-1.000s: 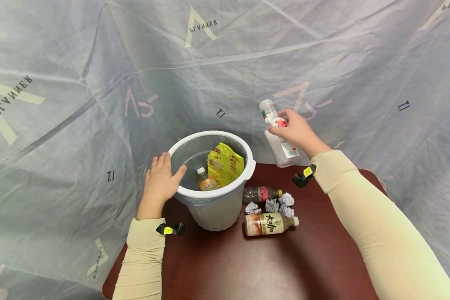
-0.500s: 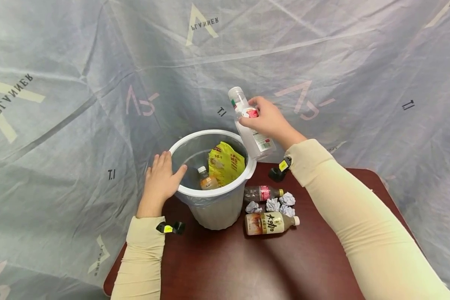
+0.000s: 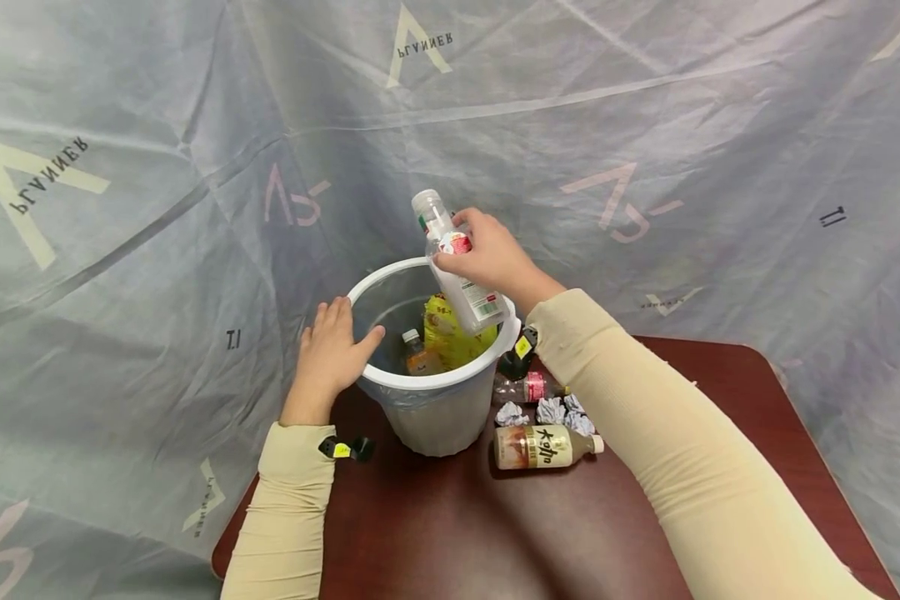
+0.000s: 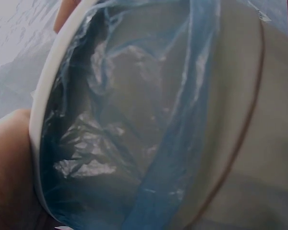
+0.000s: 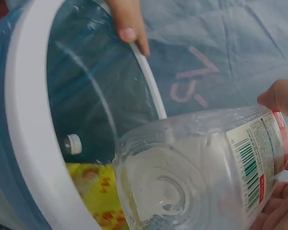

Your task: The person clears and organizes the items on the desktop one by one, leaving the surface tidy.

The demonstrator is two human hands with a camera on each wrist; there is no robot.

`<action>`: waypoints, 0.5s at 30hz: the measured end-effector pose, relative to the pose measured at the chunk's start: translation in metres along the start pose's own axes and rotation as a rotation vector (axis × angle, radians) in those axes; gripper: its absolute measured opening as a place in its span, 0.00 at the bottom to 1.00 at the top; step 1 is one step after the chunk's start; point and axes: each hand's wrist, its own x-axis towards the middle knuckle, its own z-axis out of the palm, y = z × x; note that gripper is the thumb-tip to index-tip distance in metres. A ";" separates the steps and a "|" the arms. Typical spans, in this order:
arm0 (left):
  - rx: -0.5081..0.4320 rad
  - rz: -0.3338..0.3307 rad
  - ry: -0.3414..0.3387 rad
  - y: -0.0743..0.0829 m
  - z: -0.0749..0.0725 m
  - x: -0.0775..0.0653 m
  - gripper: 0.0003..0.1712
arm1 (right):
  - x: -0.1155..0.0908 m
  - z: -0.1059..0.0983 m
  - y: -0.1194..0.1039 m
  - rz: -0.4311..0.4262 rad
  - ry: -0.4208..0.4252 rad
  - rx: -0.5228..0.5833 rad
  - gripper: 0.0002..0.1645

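My right hand [image 3: 495,257] grips a clear plastic bottle [image 3: 461,292] around its upper part, above the trash can [image 3: 438,417]. The bottle tilts, cap end up and away to the left, its base over the can's right side. In the right wrist view the bottle's round base [image 5: 168,191] faces the camera. My left hand [image 3: 332,350] rests on the left of the white rim [image 4: 43,91], fingers spread and fairly straight. Inside the lined can lie a small orange-labelled bottle [image 3: 420,360] and a yellow wrapper [image 3: 442,329], partly hidden behind the held bottle.
Right of the can, on the dark red table [image 3: 435,533], lie a brown-labelled drink bottle [image 3: 543,447], a dark bottle with a red label [image 3: 528,387] and several crumpled paper balls [image 3: 550,411]. Grey printed sheeting [image 3: 540,150] hangs behind and beside the table.
My right hand has carried the clear bottle leftward, from beyond the can's right side to over its opening. My left hand has stayed on the rim.
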 end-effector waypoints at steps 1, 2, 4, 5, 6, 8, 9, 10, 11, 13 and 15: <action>0.002 0.001 -0.001 0.000 0.000 0.000 0.53 | 0.000 0.004 0.000 -0.004 -0.005 0.002 0.40; 0.002 0.002 -0.001 0.000 0.000 0.001 0.53 | -0.001 0.008 -0.001 -0.010 -0.009 -0.002 0.40; -0.002 0.003 0.000 0.001 0.001 0.001 0.54 | -0.001 0.017 -0.001 -0.014 -0.020 -0.003 0.40; -0.005 0.002 0.001 0.001 0.000 0.000 0.55 | -0.002 0.021 -0.001 -0.016 -0.027 -0.006 0.40; -0.007 0.002 0.001 0.001 0.000 0.000 0.55 | -0.002 0.025 -0.001 -0.015 -0.034 -0.006 0.40; -0.008 0.002 0.004 0.001 0.000 0.000 0.56 | -0.004 0.034 -0.001 -0.015 -0.049 -0.010 0.41; -0.007 0.001 0.005 0.001 0.000 0.000 0.56 | -0.004 0.038 -0.001 -0.011 -0.058 -0.007 0.41; -0.007 0.001 0.007 0.001 0.001 0.000 0.56 | -0.005 0.042 -0.001 -0.006 -0.065 -0.006 0.42; -0.007 0.000 0.007 0.000 0.001 0.001 0.57 | -0.006 0.047 0.000 0.001 -0.075 -0.001 0.43; -0.006 0.001 0.012 0.000 0.002 0.001 0.58 | -0.006 0.055 0.001 0.011 -0.094 0.009 0.44; -0.004 0.002 0.018 0.000 0.002 0.001 0.58 | -0.006 0.062 0.002 0.013 -0.113 0.008 0.45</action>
